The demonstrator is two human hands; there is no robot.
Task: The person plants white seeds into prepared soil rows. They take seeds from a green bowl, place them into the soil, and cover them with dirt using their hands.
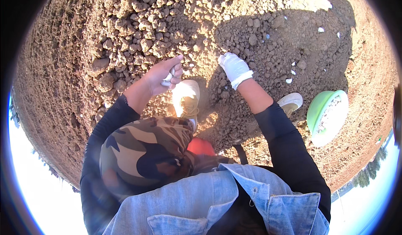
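Note:
My left hand [166,75], bare, is curled around several white pieces [168,78] that look like garlic cloves, with the thumb and index finger reaching forward. My right hand [233,67] wears a white glove and is lowered to the soil, fingertips down; whether it holds anything is hidden. Between the hands runs a strip of cloddy brown soil [204,62] with a small white piece [191,65] on it. More white pieces [289,81] lie scattered on the shaded soil to the right.
A light green plastic basin [323,109] with many small whitish pieces in it stands at the right. My tan shoes [189,103] are on the soil below the hands. Something red [201,146] shows beside my camouflage-clad knee [141,147]. Large clods [147,24] lie at the upper left.

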